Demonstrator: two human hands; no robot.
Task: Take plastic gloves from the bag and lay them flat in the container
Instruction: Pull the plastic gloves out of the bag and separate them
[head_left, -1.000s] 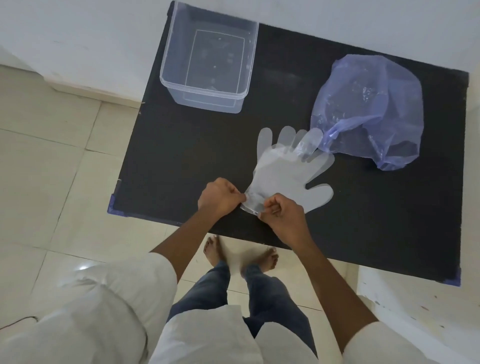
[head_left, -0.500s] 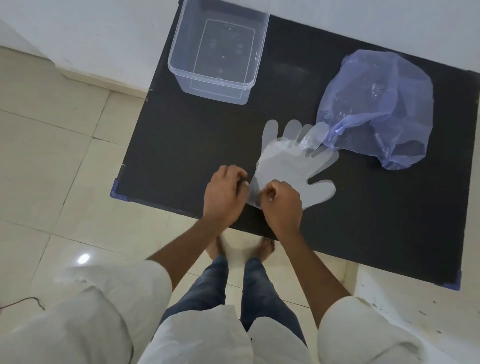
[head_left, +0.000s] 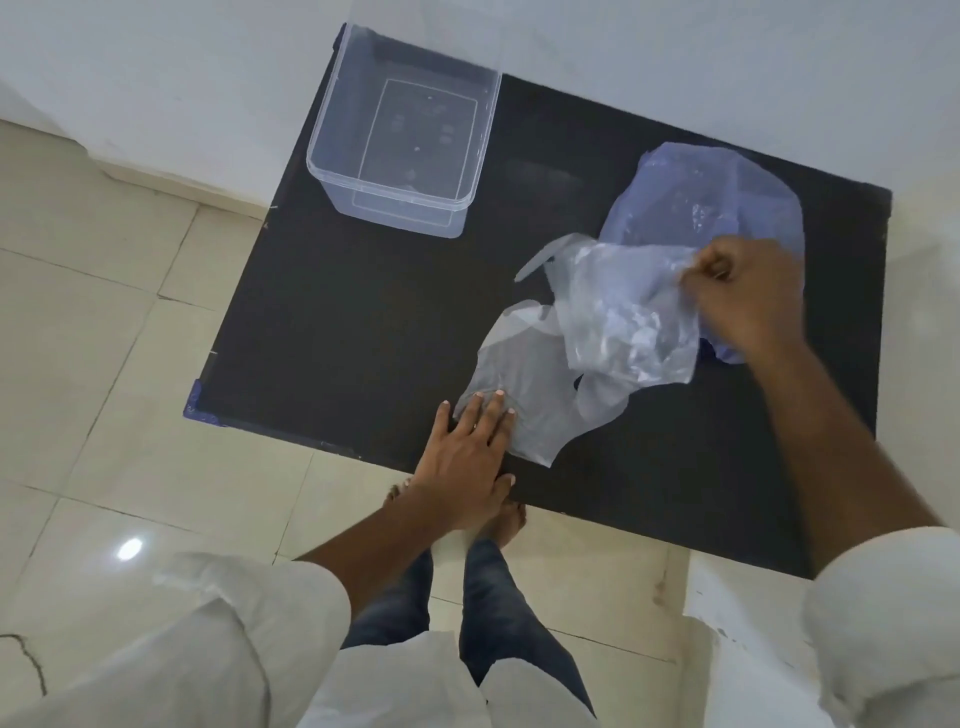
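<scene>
A clear plastic glove (head_left: 519, 384) lies on the black table (head_left: 363, 322) near its front edge. My left hand (head_left: 467, 457) presses flat on its cuff with fingers spread. My right hand (head_left: 748, 296) is closed on a second clear glove (head_left: 623, 312), lifted and crumpled above the first, in front of the bluish plastic bag (head_left: 691, 208). The clear container (head_left: 337, 171) stands at the table's back left, with nothing visible inside.
A white wall runs behind the table, and tiled floor lies to the left. The table's front edge passes just under my left hand. A white surface adjoins the table at the lower right. My bare feet show below the edge.
Both hands were pinching the glove cuffs together. Now my right hand has peeled the top glove up and to the right, and my left hand has flattened onto the lower glove.
</scene>
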